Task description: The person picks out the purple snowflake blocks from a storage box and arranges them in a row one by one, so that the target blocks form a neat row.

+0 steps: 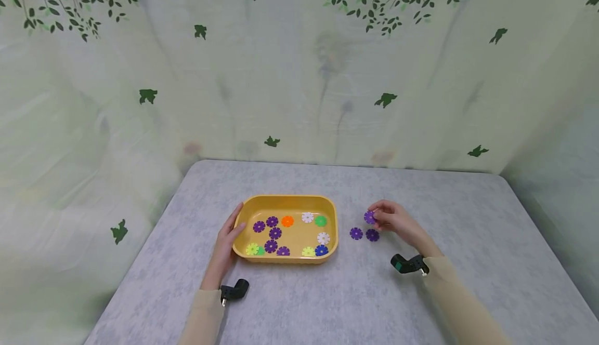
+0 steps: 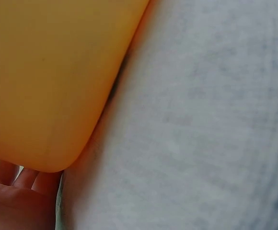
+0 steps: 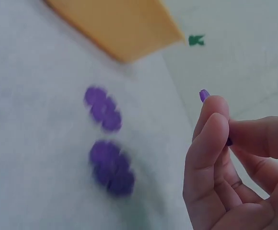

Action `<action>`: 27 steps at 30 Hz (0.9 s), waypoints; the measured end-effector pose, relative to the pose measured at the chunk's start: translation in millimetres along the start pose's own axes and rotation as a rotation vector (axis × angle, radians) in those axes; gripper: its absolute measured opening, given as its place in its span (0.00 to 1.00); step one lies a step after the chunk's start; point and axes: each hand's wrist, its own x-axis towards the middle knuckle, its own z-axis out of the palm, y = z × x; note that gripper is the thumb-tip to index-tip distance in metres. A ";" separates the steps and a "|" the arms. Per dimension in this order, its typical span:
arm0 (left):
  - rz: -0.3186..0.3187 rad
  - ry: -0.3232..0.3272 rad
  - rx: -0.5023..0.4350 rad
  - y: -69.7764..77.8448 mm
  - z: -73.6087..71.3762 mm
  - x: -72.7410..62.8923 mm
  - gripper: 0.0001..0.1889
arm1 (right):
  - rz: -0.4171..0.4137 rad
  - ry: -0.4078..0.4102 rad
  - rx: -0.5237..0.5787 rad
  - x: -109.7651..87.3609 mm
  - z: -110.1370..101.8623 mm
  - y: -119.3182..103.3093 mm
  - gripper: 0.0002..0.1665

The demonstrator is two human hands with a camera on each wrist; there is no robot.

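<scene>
My left hand (image 1: 223, 246) grips the left side of a yellow plastic tray (image 1: 299, 237), thumb over the rim; in the left wrist view, its fingers (image 2: 26, 179) lie against the tray's outer wall. To the right of the tray, my right hand (image 1: 399, 223) pinches a purple flower-shaped disc (image 1: 368, 216) between thumb and fingers. Only the edge of that disc (image 3: 204, 95) shows in the right wrist view. Below it on the table lie two more purple discs, one on the left (image 1: 356, 233) and one on the right (image 1: 372, 235).
Inside the tray are several purple discs (image 1: 271, 246), an orange one (image 1: 287, 221), white ones (image 1: 307, 217), a green one (image 1: 320, 221), yellow ones (image 1: 308, 252) and a blue one (image 1: 321, 250). A leaf-patterned curtain (image 1: 290, 75) hangs behind the grey table (image 1: 299, 303).
</scene>
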 end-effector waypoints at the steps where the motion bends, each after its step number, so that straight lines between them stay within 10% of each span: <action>1: 0.001 0.001 0.003 -0.3 -0.2 0.0 0.27 | -0.001 0.001 0.007 -4.0 -3.6 4.1 0.17; 12: 0.004 0.014 0.045 -1.6 0.4 -0.1 0.27 | 0.037 0.090 -0.069 -26.9 -23.6 37.7 0.14; 27: 0.002 0.017 0.030 0.0 1.6 -1.3 0.27 | 0.064 0.197 -0.288 -27.5 -15.1 27.1 0.12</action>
